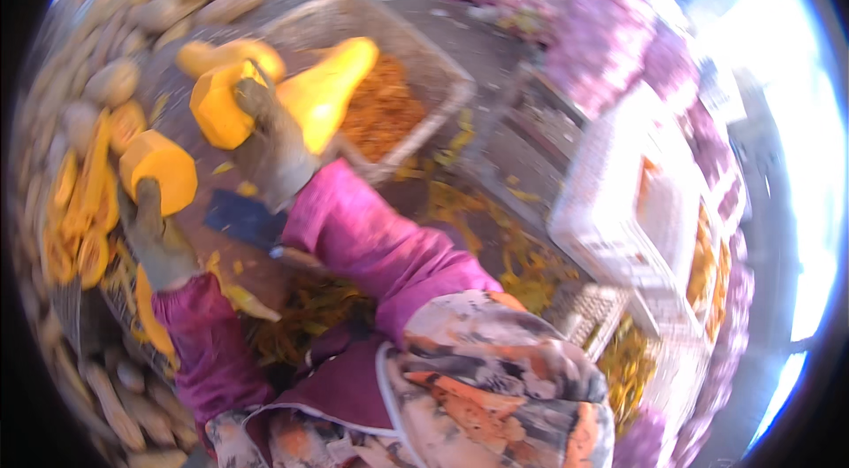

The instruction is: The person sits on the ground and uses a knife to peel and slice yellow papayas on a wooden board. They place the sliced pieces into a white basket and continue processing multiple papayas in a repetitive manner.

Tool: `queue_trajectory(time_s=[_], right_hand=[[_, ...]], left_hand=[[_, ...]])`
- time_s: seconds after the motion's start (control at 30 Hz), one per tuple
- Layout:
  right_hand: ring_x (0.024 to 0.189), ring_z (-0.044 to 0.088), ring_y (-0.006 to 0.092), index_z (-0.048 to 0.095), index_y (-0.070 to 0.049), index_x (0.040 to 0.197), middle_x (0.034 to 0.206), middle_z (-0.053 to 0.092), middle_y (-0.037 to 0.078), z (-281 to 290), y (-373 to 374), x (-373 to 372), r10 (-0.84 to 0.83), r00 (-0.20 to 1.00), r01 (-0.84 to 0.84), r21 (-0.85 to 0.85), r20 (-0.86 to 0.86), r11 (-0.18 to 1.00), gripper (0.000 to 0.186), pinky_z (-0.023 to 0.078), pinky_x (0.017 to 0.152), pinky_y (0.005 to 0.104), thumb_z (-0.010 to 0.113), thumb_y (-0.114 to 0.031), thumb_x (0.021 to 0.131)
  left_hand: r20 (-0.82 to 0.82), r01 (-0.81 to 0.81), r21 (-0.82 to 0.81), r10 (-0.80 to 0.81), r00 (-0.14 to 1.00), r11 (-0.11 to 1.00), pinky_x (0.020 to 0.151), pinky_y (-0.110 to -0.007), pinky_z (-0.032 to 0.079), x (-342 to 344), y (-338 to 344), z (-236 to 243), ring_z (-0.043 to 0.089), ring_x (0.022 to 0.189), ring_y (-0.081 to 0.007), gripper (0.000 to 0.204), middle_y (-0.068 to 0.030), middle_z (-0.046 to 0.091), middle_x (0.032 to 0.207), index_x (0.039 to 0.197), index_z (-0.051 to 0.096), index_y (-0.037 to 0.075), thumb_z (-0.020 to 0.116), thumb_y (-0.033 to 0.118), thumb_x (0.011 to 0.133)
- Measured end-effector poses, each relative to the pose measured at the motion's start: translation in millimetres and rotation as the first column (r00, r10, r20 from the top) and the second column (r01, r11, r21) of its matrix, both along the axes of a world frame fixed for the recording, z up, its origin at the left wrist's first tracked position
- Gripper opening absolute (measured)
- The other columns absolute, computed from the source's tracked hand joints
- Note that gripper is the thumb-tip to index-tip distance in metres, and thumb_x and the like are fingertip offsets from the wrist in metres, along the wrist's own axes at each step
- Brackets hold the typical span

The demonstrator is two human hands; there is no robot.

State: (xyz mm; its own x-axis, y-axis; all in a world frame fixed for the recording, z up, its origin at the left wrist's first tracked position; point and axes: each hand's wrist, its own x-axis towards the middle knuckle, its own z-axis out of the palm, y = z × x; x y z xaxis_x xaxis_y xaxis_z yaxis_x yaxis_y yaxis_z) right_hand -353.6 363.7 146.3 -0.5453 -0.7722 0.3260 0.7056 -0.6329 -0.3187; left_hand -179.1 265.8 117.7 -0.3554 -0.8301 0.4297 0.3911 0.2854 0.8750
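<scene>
Both my hands wear greyish work gloves, and pink-purple sleeves cover my forearms. My left hand (156,229) is closed on a peeled orange squash chunk (161,165) at the left of the work surface. Farther in, my right hand (265,114) grips another faceted squash piece (219,112). Just beyond it lie a whole peeled squash (334,83) and a second peeled squash (252,52). A cleaver (237,218) with a dark, broad blade rests on the surface below my right forearm. Motion blur softens my fingers.
Cut squash pieces (84,207) sit at the left edge, with unpeeled squashes (115,83) heaped beyond. A crate (451,83) holds orange shreds. Peelings (504,247) litter the floor. White crates (592,194) and pinkish net sacks (606,34) stand right.
</scene>
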Motion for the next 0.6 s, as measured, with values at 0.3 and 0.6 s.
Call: queue_trajectory(time_s=[0.3, 0.6], right_hand=[[0.112, 0.063, 0.0315, 0.055, -0.011, 0.134, 0.125, 0.064, 0.014, 1.9, 341.6, -77.9, -0.606, 0.756, 0.623, 0.010, 0.247, 0.782, 0.086, 0.053, 0.098, 0.0478, 0.051, -0.082, 0.086], [0.105, 0.064, 0.0261, 0.053, -0.014, 0.132, 0.118, 0.060, 0.010, 119.3, 758.8, -81.1, -0.735, -0.630, 0.753, 0.034, -0.250, -0.657, 0.057, 0.058, 0.087, 0.0474, 0.056, -0.057, 0.094]], left_hand=[[0.464, 0.494, -0.868, -0.289, 0.838, 0.040, 0.117, -0.055, 0.032, -168.7, 340.9, 92.1, 0.039, 0.143, -0.0392, 0.066, -0.0206, 0.043, 0.152, 0.144, 0.049, 0.004, 0.070, 0.038, 0.091], [0.449, 0.520, -0.837, -0.332, 0.830, 0.168, 0.115, -0.046, 0.038, -206.2, 381.2, 106.7, 0.049, 0.137, -0.0379, 0.055, -0.0211, 0.054, 0.143, 0.136, 0.059, 0.004, 0.067, 0.040, 0.095]])
